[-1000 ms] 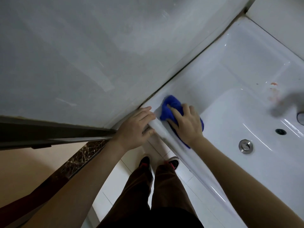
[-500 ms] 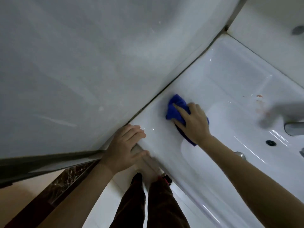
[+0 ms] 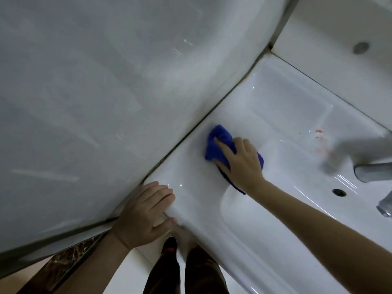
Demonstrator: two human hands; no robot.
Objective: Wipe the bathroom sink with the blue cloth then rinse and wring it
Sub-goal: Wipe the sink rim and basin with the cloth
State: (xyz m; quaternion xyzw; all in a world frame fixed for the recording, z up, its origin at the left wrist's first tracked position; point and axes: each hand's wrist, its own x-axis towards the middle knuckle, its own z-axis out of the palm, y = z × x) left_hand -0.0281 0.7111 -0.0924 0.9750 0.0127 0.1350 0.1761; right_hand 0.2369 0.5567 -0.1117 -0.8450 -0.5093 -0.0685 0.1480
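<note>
The white bathroom sink [image 3: 275, 115] fills the right half of the head view. A bunched blue cloth [image 3: 220, 145] lies on its flat left ledge, close to the wall joint. My right hand [image 3: 241, 162] presses down on the cloth with fingers spread over it, covering most of it. My left hand [image 3: 146, 213] rests on the sink's near left corner, fingers on top and thumb under the rim. The basin [image 3: 286, 209] lies to the right of my right forearm.
A grey-white wall [image 3: 106, 102] runs along the sink's left side. The metal tap [image 3: 373, 172] and an overflow hole [image 3: 339, 192] sit at the right edge. Reddish stains [image 3: 319, 134] mark the back ledge. My legs and shoes [image 3: 169, 247] stand on tiled floor below.
My right hand has slid the cloth along the ledge away from the front corner, toward the back. The left hand stays on the corner.
</note>
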